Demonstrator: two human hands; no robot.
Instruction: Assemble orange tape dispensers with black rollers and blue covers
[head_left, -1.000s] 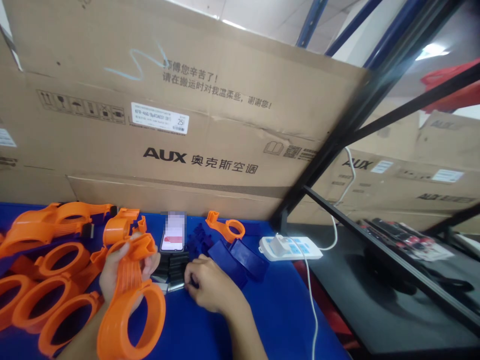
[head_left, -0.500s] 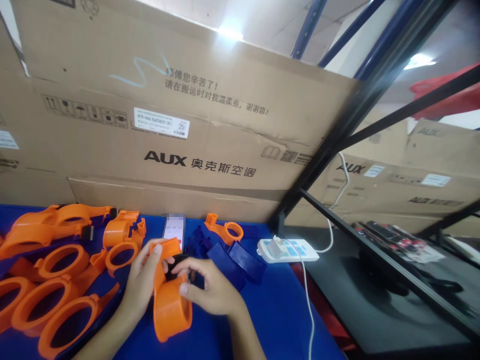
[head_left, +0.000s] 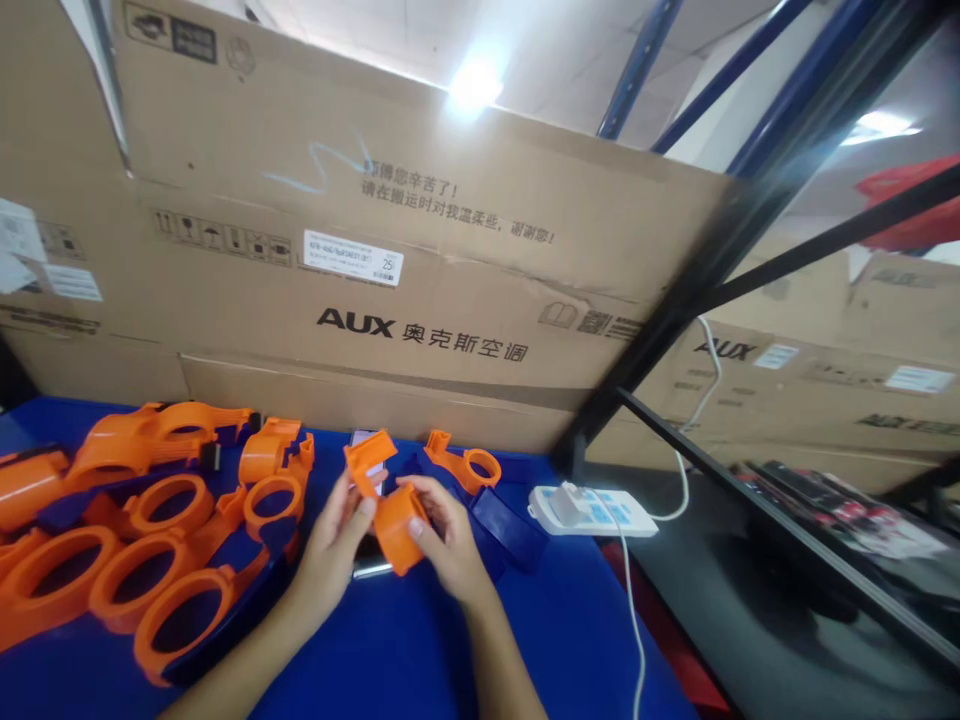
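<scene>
Both hands hold one orange plastic tape dispenser (head_left: 397, 530), tilted above the blue tabletop (head_left: 367, 660). My left hand (head_left: 337, 530) grips its narrow arm, below the flat end piece. Around the round drum end is my right hand (head_left: 448, 540), thumb on the near face. Behind the dispenser a phone (head_left: 358, 438) is mostly covered. A dark object with a silvery edge (head_left: 373, 572) lies below the hands, too hidden to name. Several more orange tape dispensers (head_left: 184, 610) are heaped at the left, close to my left forearm.
Another orange dispenser (head_left: 480, 468) lies at the back, by curved dark blue parts (head_left: 511, 528). A white power strip (head_left: 592, 510) with a cable sits at the table's right edge. Large cardboard boxes (head_left: 450, 400) stand behind. A black metal frame (head_left: 652, 330) rises at the right.
The dispenser has come up and turned in my hands, its drum moving away from me. My right hand has shifted from reaching over the drum to its right side. The view has swung slightly left.
</scene>
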